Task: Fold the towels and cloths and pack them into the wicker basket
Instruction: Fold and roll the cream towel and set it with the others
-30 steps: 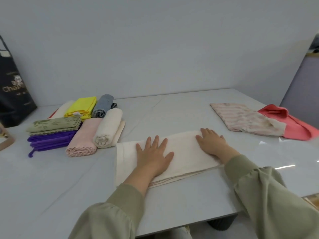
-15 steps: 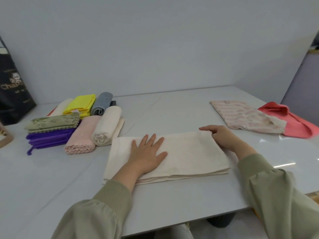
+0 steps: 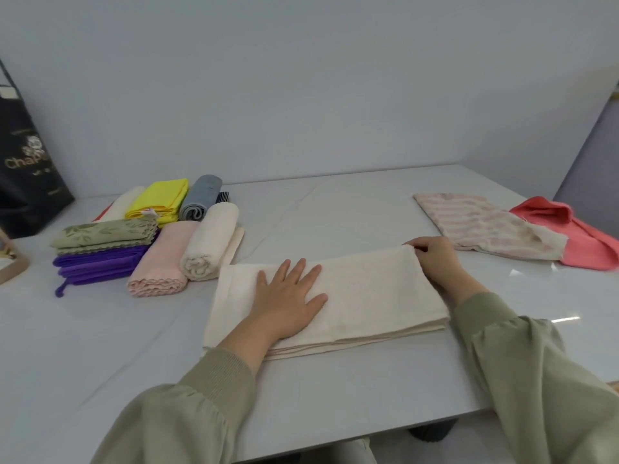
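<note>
A cream towel, folded into a long band, lies on the white table in front of me. My left hand rests flat on its left half with fingers spread. My right hand pinches the towel's far right corner with curled fingers. At the left sit finished cloths: a cream roll, a pink roll, a purple stack, a green leaf-print cloth, a yellow cloth and a grey roll. A striped beige cloth and a coral towel lie unfolded at the right.
A black paper bag stands at the far left against the wall. A wooden-edged object pokes in at the left edge; what it is I cannot tell. The table's front edge runs close below my sleeves.
My right hand slid from lying on the towel's right part to its far right corner and now pinches it. My left hand stays flat on the towel. The view shifted slightly.
</note>
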The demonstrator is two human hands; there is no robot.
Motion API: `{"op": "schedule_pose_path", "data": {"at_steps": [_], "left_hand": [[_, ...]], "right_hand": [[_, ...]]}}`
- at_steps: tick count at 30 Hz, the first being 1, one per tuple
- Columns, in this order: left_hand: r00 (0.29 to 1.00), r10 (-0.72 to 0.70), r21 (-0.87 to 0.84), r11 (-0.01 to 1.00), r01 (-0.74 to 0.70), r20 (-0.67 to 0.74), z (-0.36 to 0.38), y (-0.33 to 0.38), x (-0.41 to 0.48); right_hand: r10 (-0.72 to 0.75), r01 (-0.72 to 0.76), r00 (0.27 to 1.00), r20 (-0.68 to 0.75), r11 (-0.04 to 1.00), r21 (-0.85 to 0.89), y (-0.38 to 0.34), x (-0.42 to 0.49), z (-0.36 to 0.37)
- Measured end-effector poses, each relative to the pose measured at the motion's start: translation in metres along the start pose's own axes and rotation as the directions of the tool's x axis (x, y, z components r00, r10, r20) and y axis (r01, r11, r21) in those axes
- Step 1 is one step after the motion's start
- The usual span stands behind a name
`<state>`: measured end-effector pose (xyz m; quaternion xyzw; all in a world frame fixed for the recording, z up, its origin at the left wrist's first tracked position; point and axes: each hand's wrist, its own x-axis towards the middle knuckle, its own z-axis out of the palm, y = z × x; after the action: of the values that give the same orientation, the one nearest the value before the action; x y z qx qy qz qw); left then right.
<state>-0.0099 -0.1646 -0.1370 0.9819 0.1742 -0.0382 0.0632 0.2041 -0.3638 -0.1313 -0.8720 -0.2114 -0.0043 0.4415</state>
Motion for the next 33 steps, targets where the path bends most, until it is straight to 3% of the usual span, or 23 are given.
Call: {"op": "schedule_pose_path", "data": {"at_steps": [3, 6, 7, 9, 10, 12, 17, 22, 25, 27, 29, 31, 33], "left_hand": [[0.999, -0.047, 0.017, 0.999, 0.047, -0.001, 0.000, 0.004, -0.001], [0.996, -0.093, 0.031, 0.995, 0.093, 0.007, 0.000, 0.007, -0.001], [0.995, -0.104, 0.032, 0.994, 0.103, 0.011, -0.001, 0.008, -0.001], [0.993, -0.115, 0.029, 0.993, 0.115, 0.013, -0.001, 0.008, -0.001], [0.993, -0.119, 0.031, 0.992, 0.119, 0.011, -0.002, 0.008, -0.001], [0.991, -0.135, 0.037, 0.990, 0.135, 0.010, -0.002, 0.008, -0.001], [0.982, -0.184, 0.069, 0.981, 0.180, 0.042, -0.008, 0.015, 0.000], [0.991, -0.137, 0.230, 0.964, 0.131, 0.008, -0.043, 0.030, -0.008], [0.983, -0.170, 0.318, 0.938, 0.140, 0.069, -0.060, 0.029, -0.012], [0.984, -0.163, 0.277, 0.951, 0.139, 0.065, -0.062, 0.023, -0.016], [0.989, -0.138, 0.162, 0.976, 0.143, -0.045, -0.059, 0.012, -0.018], [0.979, -0.090, 0.080, 0.991, 0.106, -0.181, -0.050, 0.001, -0.017], [0.982, -0.002, 0.068, 0.998, 0.015, -0.186, -0.033, -0.009, -0.012]], "right_hand": [[0.108, -0.096, 0.989, -0.097, 0.988, 0.122, -0.004, -0.001, -0.002], [-0.019, 0.003, 0.990, -0.143, 0.994, -0.108, -0.024, -0.015, 0.000], [-0.094, 0.069, 0.993, -0.074, 0.956, -0.286, -0.034, -0.026, 0.004], [-0.121, 0.209, 0.976, 0.182, 0.762, -0.612, -0.046, -0.052, 0.023], [-0.046, 0.243, 0.954, 0.295, 0.693, -0.679, -0.046, -0.062, 0.032], [0.104, 0.213, 0.921, 0.375, 0.671, -0.710, -0.044, -0.067, 0.038], [0.103, 0.195, 0.948, 0.301, 0.560, -0.805, -0.049, -0.045, 0.039], [-0.100, 0.236, 0.972, 0.214, 0.373, -0.897, -0.079, -0.038, 0.051], [-0.106, 0.236, 0.972, 0.210, 0.435, -0.869, -0.098, -0.043, 0.060], [-0.035, 0.235, 0.965, 0.260, 0.558, -0.796, -0.104, -0.048, 0.066], [0.023, 0.270, 0.925, 0.380, 0.665, -0.697, -0.100, -0.056, 0.073], [0.007, 0.341, 0.877, 0.481, 0.697, -0.631, -0.091, -0.063, 0.081], [-0.035, 0.383, 0.860, 0.509, 0.704, -0.598, -0.084, -0.067, 0.084]]}}
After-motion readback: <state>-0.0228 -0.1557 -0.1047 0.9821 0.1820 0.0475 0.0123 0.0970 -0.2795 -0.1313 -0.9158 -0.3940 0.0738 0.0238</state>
